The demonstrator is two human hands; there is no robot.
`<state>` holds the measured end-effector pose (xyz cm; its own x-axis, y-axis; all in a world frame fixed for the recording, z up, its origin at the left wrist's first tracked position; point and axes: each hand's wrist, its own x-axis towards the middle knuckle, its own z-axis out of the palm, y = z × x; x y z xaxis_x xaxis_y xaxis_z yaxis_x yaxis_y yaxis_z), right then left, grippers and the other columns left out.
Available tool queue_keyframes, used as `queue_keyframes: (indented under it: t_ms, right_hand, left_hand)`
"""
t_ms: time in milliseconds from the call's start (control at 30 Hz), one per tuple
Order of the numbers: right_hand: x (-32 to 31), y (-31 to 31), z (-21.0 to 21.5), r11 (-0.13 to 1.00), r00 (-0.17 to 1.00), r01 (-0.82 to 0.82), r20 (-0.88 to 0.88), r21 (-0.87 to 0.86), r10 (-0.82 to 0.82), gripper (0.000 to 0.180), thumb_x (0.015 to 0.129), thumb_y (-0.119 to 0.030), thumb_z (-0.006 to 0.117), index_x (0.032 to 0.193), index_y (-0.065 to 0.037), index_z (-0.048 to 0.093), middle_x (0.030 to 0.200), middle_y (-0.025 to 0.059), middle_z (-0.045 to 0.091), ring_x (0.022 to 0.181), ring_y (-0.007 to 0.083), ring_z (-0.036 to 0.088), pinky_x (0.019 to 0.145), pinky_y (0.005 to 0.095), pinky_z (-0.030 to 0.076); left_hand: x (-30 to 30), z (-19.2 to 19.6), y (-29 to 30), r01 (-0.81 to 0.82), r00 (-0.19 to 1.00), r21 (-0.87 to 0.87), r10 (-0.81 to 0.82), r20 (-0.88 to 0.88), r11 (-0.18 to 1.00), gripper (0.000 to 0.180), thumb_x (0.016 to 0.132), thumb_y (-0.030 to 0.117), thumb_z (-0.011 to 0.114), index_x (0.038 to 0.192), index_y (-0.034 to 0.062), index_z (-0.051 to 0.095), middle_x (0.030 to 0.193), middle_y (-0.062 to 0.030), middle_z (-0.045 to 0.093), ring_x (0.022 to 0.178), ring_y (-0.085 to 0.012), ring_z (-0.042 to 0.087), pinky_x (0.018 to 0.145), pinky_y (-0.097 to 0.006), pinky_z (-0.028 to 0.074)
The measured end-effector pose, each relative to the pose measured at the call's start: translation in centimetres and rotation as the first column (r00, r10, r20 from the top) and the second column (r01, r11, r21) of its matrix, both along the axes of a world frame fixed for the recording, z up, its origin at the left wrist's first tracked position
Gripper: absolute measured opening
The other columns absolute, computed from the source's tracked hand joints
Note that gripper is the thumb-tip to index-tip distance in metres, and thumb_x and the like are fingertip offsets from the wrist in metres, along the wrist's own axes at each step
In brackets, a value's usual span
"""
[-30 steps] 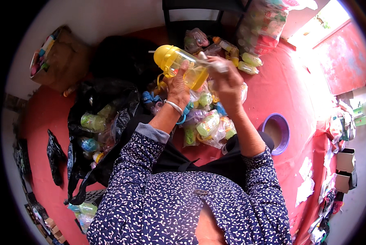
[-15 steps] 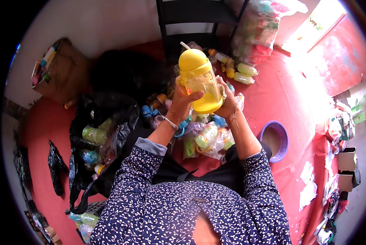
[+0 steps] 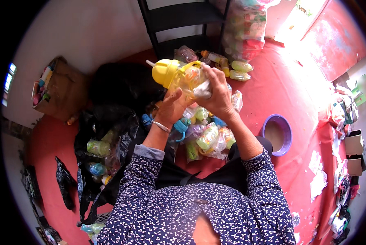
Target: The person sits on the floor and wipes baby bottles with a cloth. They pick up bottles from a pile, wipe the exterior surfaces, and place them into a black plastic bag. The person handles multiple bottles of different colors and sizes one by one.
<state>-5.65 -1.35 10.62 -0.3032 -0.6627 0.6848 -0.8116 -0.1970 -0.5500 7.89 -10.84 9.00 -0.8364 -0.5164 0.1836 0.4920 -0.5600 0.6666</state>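
A yellow water bottle (image 3: 182, 78) with a clear body, a domed lid and a pale straw is tilted onto its side in front of me, its lid toward the left. My left hand (image 3: 171, 107) holds it from below near the lid end, thumb raised along its side. My right hand (image 3: 218, 93) has its fingers curled over the base end. Between that hand and the bottle shows a white piece (image 3: 203, 89), perhaps cloth, too blurred to name surely. Below lies a pile of bagged bottles, among them a green one (image 3: 208, 137) and a blue-handled cup (image 3: 182, 125).
An open black plastic bag (image 3: 128, 126) with wrapped bottles stands left, near a cardboard box (image 3: 70, 96). A purple basin (image 3: 289, 141) sits right on the red floor covering (image 3: 252, 100). Beyond the pile are a black shelf (image 3: 183, 18) and a large filled bag (image 3: 244, 34).
The bottle has gone from nearly upright to lying tilted, its lid swung left and down. My right hand has shifted over its base; the white piece now shows beside it.
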Motion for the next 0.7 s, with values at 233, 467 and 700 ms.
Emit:
queue_keyframes:
  t_ms: [233, 467, 700]
  right_hand:
    - [3.0, -0.4, -1.1, 0.974, 0.929, 0.124, -0.323, -0.189, -0.181, 0.068, 0.058, -0.013, 0.074, 0.121, -0.009, 0.05, 0.118, 0.0198, 0.046, 0.111, 0.0422, 0.044, 0.091, 0.0515, 0.04]
    - [4.4, 1.3, 0.1, 0.983, 0.975, -0.135, -0.195, -0.127, 0.108, 0.029, 0.063, -0.006, 0.07, 0.091, -0.009, 0.064, 0.102, 0.0098, 0.061, 0.102, 0.0295, 0.055, 0.084, 0.0385, 0.045]
    - [-2.7, 1.6, 0.3, 0.974, 0.065, 0.162, 0.987, -0.156, 0.147, 0.017, 0.088, -0.016, 0.056, 0.094, -0.001, 0.061, 0.078, 0.004, 0.059, 0.068, 0.0128, 0.057, 0.06, 0.026, 0.049]
  left_hand:
    - [-0.5, -1.8, -0.7, -0.112, 0.991, 0.062, 0.116, -0.064, 0.992, 0.083, 0.075, 0.049, 0.066, 0.135, 0.0063, 0.029, 0.132, -0.0119, 0.04, 0.123, -0.028, 0.04, 0.104, -0.043, 0.033]
    - [-0.3, -2.7, -1.9, -0.153, 0.987, 0.276, 0.158, 0.006, 0.949, 0.08, 0.075, 0.061, 0.058, 0.13, 0.0073, 0.037, 0.124, -0.0128, 0.048, 0.114, -0.0286, 0.048, 0.1, -0.044, 0.037]
    - [0.7, -1.6, -1.7, -0.214, 0.974, 0.293, 0.226, -0.007, 0.932, 0.073, 0.075, 0.056, 0.059, 0.127, 0.0083, 0.041, 0.122, -0.0124, 0.05, 0.112, -0.0301, 0.05, 0.098, -0.046, 0.039]
